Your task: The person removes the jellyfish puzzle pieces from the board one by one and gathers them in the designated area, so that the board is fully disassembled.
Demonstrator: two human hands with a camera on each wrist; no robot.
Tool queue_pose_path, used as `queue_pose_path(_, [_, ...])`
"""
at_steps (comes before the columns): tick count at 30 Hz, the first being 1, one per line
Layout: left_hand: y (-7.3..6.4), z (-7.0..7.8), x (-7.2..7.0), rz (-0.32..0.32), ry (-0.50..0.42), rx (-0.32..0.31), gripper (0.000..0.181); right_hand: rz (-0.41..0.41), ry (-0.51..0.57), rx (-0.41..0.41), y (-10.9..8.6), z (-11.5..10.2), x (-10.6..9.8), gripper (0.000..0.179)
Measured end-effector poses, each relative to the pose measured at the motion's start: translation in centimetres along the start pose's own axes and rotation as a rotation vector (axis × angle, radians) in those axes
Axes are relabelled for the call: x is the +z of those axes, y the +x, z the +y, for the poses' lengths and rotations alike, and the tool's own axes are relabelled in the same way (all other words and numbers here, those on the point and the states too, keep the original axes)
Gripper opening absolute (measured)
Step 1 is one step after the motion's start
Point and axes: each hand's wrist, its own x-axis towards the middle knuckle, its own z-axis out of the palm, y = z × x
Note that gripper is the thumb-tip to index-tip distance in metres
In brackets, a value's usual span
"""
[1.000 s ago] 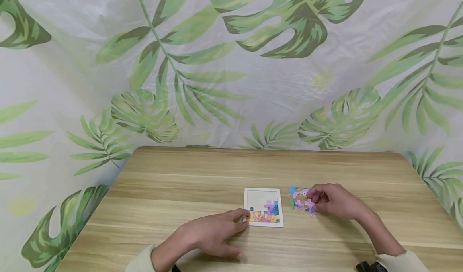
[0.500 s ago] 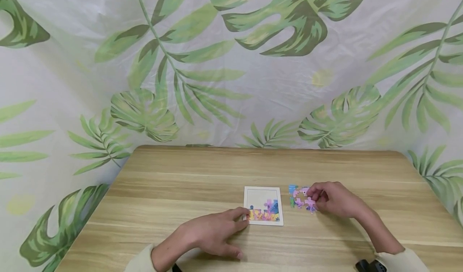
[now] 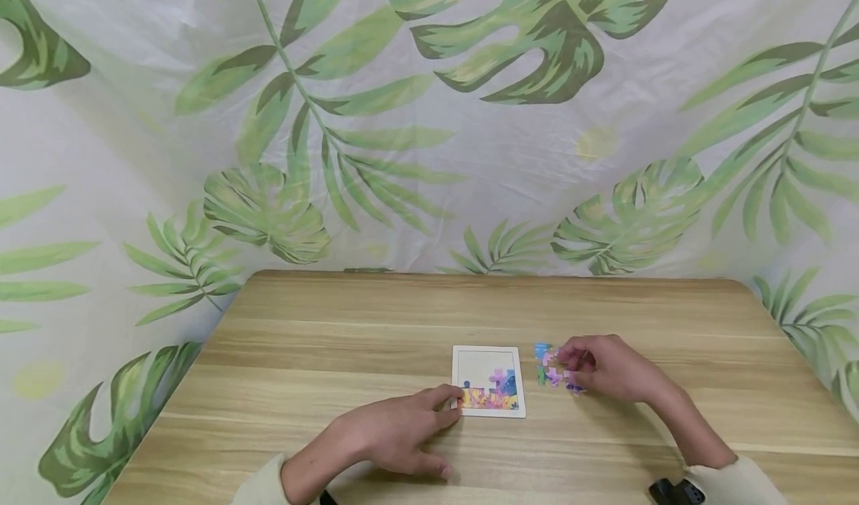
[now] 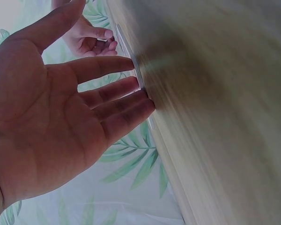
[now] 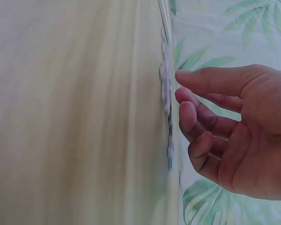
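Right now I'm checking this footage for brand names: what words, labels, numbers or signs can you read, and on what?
None can be read.
White-framed rectangular puzzle board, multicoloured jigsaw pieces: no visible lettering.
Leaf-printed pale fabric backdrop: no lettering.
Small black device at the right cuff: any marking too small to read.

The right hand [image 5: 241, 133], fingers loosely bent, has its tips just beside puzzle pieces [image 5: 166, 89] seen edge-on along the worktop [image 5: 79, 112]; leaf-patterned cloth [image 5: 206, 26] shows behind it.
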Motion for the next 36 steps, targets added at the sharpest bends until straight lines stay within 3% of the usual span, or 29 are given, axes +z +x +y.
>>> queue_pose_path(9, [0.0,0.1,0.0,-0.001,0.003,0.0,0.08,-0.027,0.052,-0.029,2.0,-2.4,1.5,0.023])
queue_pose_path(20, [0.0,0.1,-0.1,0.006,0.011,0.012,0.08,-0.014,-0.001,-0.054,3.6,-4.4,3.1,0.025])
queue_pose_path(36, [0.1,0.1,-0.1,0.0,0.012,0.008,0.081,-0.072,0.016,-0.069,4.9,-5.4,4.0,0.027])
